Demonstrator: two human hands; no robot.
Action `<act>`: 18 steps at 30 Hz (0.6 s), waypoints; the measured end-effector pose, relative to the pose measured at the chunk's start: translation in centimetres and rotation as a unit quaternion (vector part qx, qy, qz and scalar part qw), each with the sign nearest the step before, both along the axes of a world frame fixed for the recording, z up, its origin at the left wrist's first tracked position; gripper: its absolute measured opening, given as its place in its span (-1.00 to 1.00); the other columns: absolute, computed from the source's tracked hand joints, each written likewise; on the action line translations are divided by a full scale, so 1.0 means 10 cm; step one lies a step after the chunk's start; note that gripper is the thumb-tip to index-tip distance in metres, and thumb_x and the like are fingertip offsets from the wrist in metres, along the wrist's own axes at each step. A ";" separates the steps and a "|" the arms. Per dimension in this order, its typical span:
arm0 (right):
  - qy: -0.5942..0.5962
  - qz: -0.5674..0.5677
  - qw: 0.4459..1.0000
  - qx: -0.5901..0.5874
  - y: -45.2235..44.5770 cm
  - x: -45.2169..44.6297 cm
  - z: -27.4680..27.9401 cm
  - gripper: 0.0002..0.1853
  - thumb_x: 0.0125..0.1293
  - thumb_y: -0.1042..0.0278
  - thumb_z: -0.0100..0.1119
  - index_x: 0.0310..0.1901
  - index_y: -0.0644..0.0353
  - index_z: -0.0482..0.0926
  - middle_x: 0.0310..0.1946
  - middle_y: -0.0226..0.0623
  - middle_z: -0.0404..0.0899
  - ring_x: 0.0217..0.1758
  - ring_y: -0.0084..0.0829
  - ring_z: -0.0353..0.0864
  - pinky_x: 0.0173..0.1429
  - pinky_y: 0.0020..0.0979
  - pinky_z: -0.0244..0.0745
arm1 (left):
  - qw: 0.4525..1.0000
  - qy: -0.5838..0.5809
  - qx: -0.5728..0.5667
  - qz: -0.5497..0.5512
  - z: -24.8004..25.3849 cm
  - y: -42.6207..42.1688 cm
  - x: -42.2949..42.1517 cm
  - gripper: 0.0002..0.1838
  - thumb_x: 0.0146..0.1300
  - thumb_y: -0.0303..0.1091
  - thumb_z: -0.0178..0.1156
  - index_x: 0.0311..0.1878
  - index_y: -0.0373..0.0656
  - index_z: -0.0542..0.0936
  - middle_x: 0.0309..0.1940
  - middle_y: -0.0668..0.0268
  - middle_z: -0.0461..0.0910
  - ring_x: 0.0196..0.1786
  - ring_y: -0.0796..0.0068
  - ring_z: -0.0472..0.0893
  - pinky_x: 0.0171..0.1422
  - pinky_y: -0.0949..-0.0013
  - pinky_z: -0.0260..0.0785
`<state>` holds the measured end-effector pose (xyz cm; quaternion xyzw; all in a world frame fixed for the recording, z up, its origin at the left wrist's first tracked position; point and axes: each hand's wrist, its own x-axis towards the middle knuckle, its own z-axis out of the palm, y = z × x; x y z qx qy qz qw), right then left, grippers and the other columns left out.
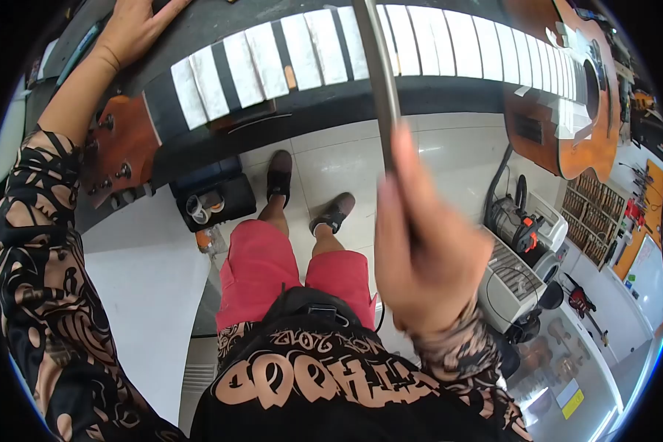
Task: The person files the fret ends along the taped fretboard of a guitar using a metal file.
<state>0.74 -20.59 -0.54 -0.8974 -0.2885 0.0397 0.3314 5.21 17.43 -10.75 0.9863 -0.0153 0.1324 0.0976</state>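
My right hand (427, 258), smeared by motion, is closed around a long, narrow metal bar (379, 59). The bar runs up across the neck of an acoustic guitar; whether it touches the frets I cannot tell. White masking tape (261, 59) covers the fretboard between dark strips. The guitar body (604, 140) is at the right, its soundhole partly taped over. At the left is the brown headstock (121, 144) with its tuners. Beyond it, my left hand (129, 33) lies on the dark bench top with thumb and fingers apart, the fingertips cut off by the frame's edge.
A black case (214, 199) holding small cups stands below the headstock, beside a white surface (136, 272). A machine with a hose (519, 221) stands at the right, near a rack of small compartments (593, 214) and a glass-topped case (560, 376). A red guitar (582, 298) hangs farther off.
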 end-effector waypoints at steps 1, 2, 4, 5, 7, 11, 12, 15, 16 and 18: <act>-0.007 -0.002 1.000 0.004 0.20 0.19 -0.04 -0.49 0.26 0.60 0.28 0.27 0.16 0.57 -0.51 -0.26 0.53 -0.65 -0.58 0.42 -0.52 -0.49 0.34 | 1.000 0.006 0.003 0.003 0.05 0.00 -0.02 -0.44 0.32 -0.17 0.20 0.34 -0.15 0.40 0.24 0.00 0.38 0.35 0.01 0.35 0.46 0.06 0.17; -0.010 -0.001 1.000 0.002 0.22 0.21 0.01 -0.51 0.29 0.62 0.24 0.27 0.20 0.56 -0.38 -0.19 0.64 -0.59 -0.66 0.46 -0.47 -0.54 0.37 | 0.996 0.010 -0.080 0.025 0.20 -0.05 -0.04 -0.46 0.35 -0.19 0.21 0.33 -0.15 0.40 0.21 0.03 0.42 0.32 0.08 0.40 0.44 0.10 0.21; -0.008 0.010 1.000 -0.021 0.19 0.19 0.09 -0.54 0.34 0.62 0.21 0.28 0.26 0.54 -0.24 -0.11 0.76 -0.54 -0.74 0.49 -0.42 -0.59 0.41 | 0.990 -0.066 -0.125 0.018 0.51 -0.35 -0.11 -0.51 0.37 -0.30 0.23 0.32 -0.16 0.42 0.11 0.11 0.52 0.21 0.28 0.51 0.34 0.22 0.31; -0.002 0.019 0.999 -0.028 0.07 0.11 0.13 -0.53 0.29 0.65 0.22 0.26 0.30 0.55 -0.32 -0.12 0.72 -0.56 -0.68 0.50 -0.42 -0.57 0.42 | 0.992 -0.053 -0.105 0.043 0.63 -0.42 -0.15 -0.52 0.36 -0.28 0.23 0.31 -0.17 0.44 0.11 0.12 0.53 0.21 0.30 0.51 0.32 0.23 0.32; 0.040 0.034 0.998 -0.044 -0.29 -0.22 0.17 -0.50 0.19 0.71 0.25 0.22 0.37 0.56 -0.47 -0.13 0.63 -0.61 -0.56 0.53 -0.43 -0.55 0.44 | 0.996 -0.043 -0.037 0.074 1.00 -0.96 -0.31 -0.50 0.34 -0.21 0.25 0.28 -0.18 0.46 0.09 0.14 0.54 0.19 0.31 0.51 0.28 0.24 0.33; 0.089 0.040 0.994 -0.054 -0.62 -0.52 0.20 -0.47 0.08 0.77 0.28 0.17 0.43 0.58 -0.63 -0.15 0.54 -0.65 -0.45 0.54 -0.43 -0.51 0.47 | 0.980 -0.093 -0.124 -0.124 0.97 -1.18 -0.53 -0.25 0.08 -0.05 0.49 0.23 -0.33 0.49 0.06 0.04 0.58 0.13 0.16 0.58 0.22 0.20 0.43; 0.074 0.036 0.996 -0.038 -0.56 -0.46 0.17 -0.47 0.09 0.76 0.27 0.18 0.42 0.57 -0.63 -0.16 0.55 -0.65 -0.45 0.54 -0.43 -0.52 0.46 | 0.980 -0.122 -0.120 -0.104 0.91 -1.33 -0.50 -0.25 0.04 -0.06 0.51 0.21 -0.35 0.51 0.05 0.02 0.59 0.11 0.14 0.60 0.19 0.20 0.45; 0.034 0.043 0.998 -0.042 -0.16 -0.02 0.14 -0.50 0.23 0.69 0.24 0.25 0.32 0.56 -0.52 -0.15 0.64 -0.60 -0.58 0.54 -0.41 -0.56 0.45 | 0.974 -0.194 -0.103 -0.053 0.84 -1.71 -0.41 -0.24 -0.04 -0.10 0.57 0.16 -0.38 0.55 0.01 -0.03 0.63 0.05 0.10 0.65 0.14 0.20 0.50; 0.025 0.045 0.998 -0.031 -0.04 0.08 0.13 -0.51 0.26 0.68 0.23 0.26 0.29 0.56 -0.50 -0.14 0.66 -0.59 -0.60 0.55 -0.41 -0.56 0.44 | 0.972 -0.208 -0.098 -0.041 0.85 -1.77 -0.40 -0.24 -0.06 -0.10 0.59 0.14 -0.39 0.56 0.00 -0.05 0.63 0.04 0.09 0.66 0.13 0.21 0.51; 0.013 0.033 0.999 -0.021 0.15 0.21 0.14 -0.52 0.30 0.65 0.22 0.27 0.24 0.55 -0.45 -0.13 0.69 -0.57 -0.66 0.54 -0.41 -0.56 0.44 | 0.973 -0.152 -0.159 -0.073 0.95 -1.75 -0.35 -0.27 -0.11 -0.13 0.62 0.07 -0.41 0.60 -0.09 -0.07 0.67 -0.04 0.08 0.71 0.06 0.24 0.55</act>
